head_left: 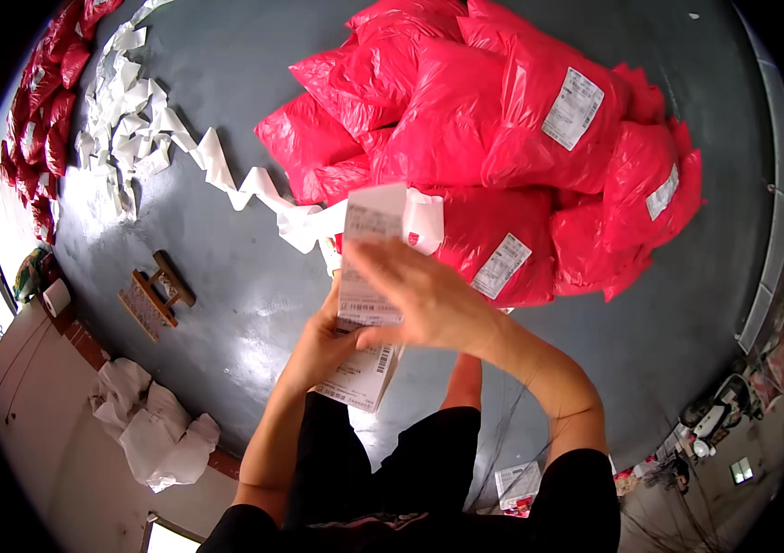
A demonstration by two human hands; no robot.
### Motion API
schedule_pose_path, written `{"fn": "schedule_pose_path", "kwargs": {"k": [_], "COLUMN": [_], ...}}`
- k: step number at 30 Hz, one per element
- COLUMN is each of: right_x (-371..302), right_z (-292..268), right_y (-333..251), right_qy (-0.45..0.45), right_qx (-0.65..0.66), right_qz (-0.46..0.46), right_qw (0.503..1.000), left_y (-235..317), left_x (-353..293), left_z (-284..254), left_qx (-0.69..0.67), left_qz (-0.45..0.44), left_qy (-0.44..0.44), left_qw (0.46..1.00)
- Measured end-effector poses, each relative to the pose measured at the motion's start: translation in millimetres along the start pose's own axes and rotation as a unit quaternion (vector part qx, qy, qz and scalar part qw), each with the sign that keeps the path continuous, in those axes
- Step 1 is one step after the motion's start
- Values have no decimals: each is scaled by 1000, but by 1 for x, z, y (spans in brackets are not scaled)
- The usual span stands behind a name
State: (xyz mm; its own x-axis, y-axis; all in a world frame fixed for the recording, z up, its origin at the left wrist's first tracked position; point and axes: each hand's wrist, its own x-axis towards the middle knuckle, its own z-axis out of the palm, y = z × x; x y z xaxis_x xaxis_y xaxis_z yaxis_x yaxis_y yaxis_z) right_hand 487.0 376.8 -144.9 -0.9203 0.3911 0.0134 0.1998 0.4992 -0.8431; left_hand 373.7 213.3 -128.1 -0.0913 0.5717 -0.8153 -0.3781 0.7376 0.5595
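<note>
The left hand (320, 343) grasps the shipping labels (364, 372), on the near side of the red poly mailers (452, 111), apparently to steady them for the right hand (424, 293), blurred across their face; whether that one pinches, I cannot tell

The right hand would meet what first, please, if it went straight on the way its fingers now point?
Beyond the printed label strip that it overlaps in view, the right hand would probably meet the trailing white paper, though depth is unclear.
</note>
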Motion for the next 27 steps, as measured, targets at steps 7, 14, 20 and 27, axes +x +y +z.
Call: {"fn": "schedule_pose_path", "kwargs": {"k": [7,14,20,27], "right_x": [-15,-15,20,92], "right_z": [33,48,5,-86], "right_y": [-14,-7,51,90], "right_qy": [-197,-125,-142,228], "right_qx": [251,241,359,-324], "right_qz": [108,50,241,-124], "right_qw": [941,961,890,910], "left_y": [-2,3,-11,-96], "left_x": [-24,-30,-34,-68], "left_z": [-13,-33,-92,-162], "left_qx": [34,130,128,63], "left_qz": [-12,-7,-129,-210], "left_qy": [27,5,-63,35], "left_qw": [999,992,981,975]}}
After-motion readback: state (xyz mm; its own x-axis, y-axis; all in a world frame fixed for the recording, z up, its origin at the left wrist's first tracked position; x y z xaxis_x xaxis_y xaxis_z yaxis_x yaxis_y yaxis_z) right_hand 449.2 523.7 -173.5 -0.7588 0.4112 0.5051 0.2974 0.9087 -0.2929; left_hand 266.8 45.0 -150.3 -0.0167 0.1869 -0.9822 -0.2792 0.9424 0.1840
